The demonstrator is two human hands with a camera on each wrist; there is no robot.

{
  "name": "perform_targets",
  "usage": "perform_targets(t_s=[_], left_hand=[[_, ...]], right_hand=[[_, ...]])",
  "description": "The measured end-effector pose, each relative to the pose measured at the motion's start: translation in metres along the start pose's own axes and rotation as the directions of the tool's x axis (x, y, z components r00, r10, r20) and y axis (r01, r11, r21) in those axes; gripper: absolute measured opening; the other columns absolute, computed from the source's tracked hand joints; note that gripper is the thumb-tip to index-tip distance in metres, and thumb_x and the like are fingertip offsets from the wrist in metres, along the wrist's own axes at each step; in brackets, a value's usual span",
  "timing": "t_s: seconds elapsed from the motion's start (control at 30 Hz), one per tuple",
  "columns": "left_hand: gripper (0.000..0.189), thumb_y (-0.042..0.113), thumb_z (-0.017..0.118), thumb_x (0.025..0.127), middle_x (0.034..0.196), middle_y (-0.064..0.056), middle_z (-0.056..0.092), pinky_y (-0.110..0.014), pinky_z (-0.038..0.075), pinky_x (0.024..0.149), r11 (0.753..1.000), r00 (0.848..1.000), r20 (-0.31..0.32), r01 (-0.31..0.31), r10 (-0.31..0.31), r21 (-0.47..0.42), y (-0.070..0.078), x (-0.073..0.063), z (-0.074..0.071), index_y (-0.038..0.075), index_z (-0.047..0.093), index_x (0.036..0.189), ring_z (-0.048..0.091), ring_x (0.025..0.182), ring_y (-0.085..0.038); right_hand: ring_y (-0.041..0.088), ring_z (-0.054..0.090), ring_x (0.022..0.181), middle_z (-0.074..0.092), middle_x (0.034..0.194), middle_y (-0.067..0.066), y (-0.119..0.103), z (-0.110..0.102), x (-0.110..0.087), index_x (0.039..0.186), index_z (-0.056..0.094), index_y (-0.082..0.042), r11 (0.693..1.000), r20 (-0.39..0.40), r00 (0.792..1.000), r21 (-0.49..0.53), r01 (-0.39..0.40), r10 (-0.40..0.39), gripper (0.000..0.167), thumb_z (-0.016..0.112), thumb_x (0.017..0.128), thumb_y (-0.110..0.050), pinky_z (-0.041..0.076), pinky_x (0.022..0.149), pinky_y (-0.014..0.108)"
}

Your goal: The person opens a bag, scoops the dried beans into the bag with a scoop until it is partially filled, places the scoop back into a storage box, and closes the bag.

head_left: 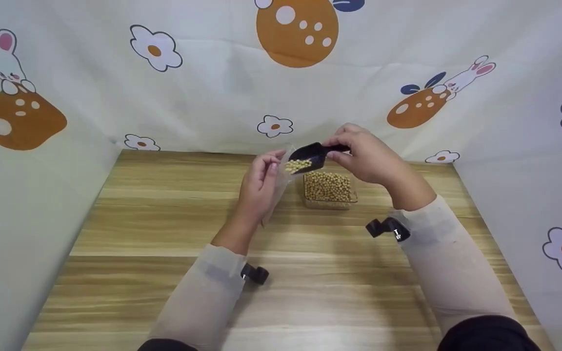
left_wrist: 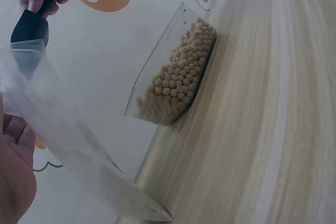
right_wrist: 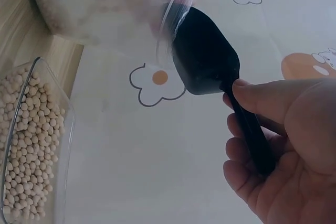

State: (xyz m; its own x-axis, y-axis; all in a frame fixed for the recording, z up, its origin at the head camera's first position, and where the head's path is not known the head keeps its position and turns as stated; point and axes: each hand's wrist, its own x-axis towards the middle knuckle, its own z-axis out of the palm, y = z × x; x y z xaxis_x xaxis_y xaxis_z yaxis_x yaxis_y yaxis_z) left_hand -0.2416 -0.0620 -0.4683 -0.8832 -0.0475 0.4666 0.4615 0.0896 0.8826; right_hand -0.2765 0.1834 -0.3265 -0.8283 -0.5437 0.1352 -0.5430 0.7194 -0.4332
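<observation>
From my station I see the right hand (head_left: 366, 155) with thumb and fingers wrapped round the handle of a black scoop (right_wrist: 205, 51). The scoop tilts down toward the left, its lip inside the mouth of a clear plastic bag (left_wrist: 79, 135), and pale soybeans (head_left: 298, 166) lie at its front end. On the other side, I have the left hand (head_left: 260, 183) gripping the bag near its mouth; the bag slants down alongside that palm. I cannot tell whether any beans lie lower in the bag. Just below the scoop in my head view, a clear rectangular container (head_left: 329, 206) full of soybeans stands on the wood-grain table (head_left: 173, 214), near a pale curtain (head_left: 212, 97) printed with flowers, rabbits and orange fruit.
</observation>
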Motion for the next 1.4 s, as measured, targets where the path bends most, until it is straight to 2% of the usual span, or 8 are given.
perform_targets(t_s=[0.27,0.43,0.57,0.83,1.23,1.4], left_hand=[[0.016,0.010,0.048,0.112,0.149,-0.010,0.067,-0.035,0.045,0.125,1.000,1.000,0.001,-0.007,0.007,-0.013,-0.001,0.002,0.000,0.003,0.060,0.118,0.059,0.144,-0.025],[0.015,0.008,0.047,0.112,0.147,-0.014,0.067,-0.039,0.048,0.122,0.999,1.000,0.000,-0.030,0.030,-0.023,-0.002,0.002,0.000,0.000,0.060,0.117,0.060,0.143,-0.028],[0.016,0.009,0.047,0.113,0.147,-0.016,0.067,-0.042,0.050,0.121,0.999,0.999,0.002,-0.039,0.040,-0.023,-0.001,0.002,0.001,-0.001,0.059,0.117,0.061,0.142,-0.029],[0.016,0.009,0.047,0.113,0.148,-0.013,0.067,-0.043,0.050,0.121,1.000,1.000,0.007,-0.029,0.029,-0.012,0.000,0.002,0.001,0.000,0.059,0.118,0.061,0.142,-0.026],[0.017,0.011,0.047,0.113,0.148,-0.011,0.067,-0.043,0.048,0.122,1.000,1.000,0.004,-0.015,0.015,-0.016,0.000,0.002,0.000,0.001,0.060,0.118,0.060,0.144,-0.026],[0.016,0.011,0.047,0.113,0.148,-0.012,0.067,-0.043,0.049,0.121,1.000,1.000,0.009,-0.026,0.026,-0.002,-0.001,0.001,0.000,0.002,0.059,0.119,0.060,0.144,-0.025]], right_hand=[[0.027,0.063,0.111,0.067,0.119,0.010,0.000,-0.001,0.000,0.128,0.077,-0.007,1.000,-0.015,1.000,0.004,-0.008,0.008,0.027,0.072,0.103,-0.018,0.052,0.099,0.044],[0.028,0.061,0.110,0.067,0.119,0.012,0.006,-0.001,-0.004,0.129,0.076,-0.006,0.999,-0.049,0.999,0.043,-0.012,0.014,0.028,0.071,0.104,-0.016,0.050,0.098,0.043],[0.027,0.061,0.111,0.066,0.121,0.013,0.017,0.000,-0.009,0.131,0.075,-0.005,0.996,-0.072,0.996,0.082,-0.041,0.047,0.029,0.070,0.104,-0.016,0.050,0.099,0.043],[0.030,0.060,0.120,0.065,0.127,0.014,0.047,-0.001,-0.029,0.134,0.073,-0.005,0.984,-0.111,0.983,0.120,-0.131,0.144,0.032,0.068,0.106,-0.019,0.047,0.109,0.048],[0.032,0.058,0.117,0.065,0.125,0.018,0.081,0.008,-0.048,0.132,0.073,-0.003,0.972,-0.111,0.970,0.118,-0.202,0.215,0.030,0.066,0.107,-0.018,0.046,0.105,0.048],[0.033,0.059,0.113,0.063,0.124,0.020,0.091,0.009,-0.050,0.131,0.072,0.000,0.966,-0.094,0.963,0.085,-0.245,0.252,0.029,0.065,0.107,-0.015,0.049,0.102,0.048]])
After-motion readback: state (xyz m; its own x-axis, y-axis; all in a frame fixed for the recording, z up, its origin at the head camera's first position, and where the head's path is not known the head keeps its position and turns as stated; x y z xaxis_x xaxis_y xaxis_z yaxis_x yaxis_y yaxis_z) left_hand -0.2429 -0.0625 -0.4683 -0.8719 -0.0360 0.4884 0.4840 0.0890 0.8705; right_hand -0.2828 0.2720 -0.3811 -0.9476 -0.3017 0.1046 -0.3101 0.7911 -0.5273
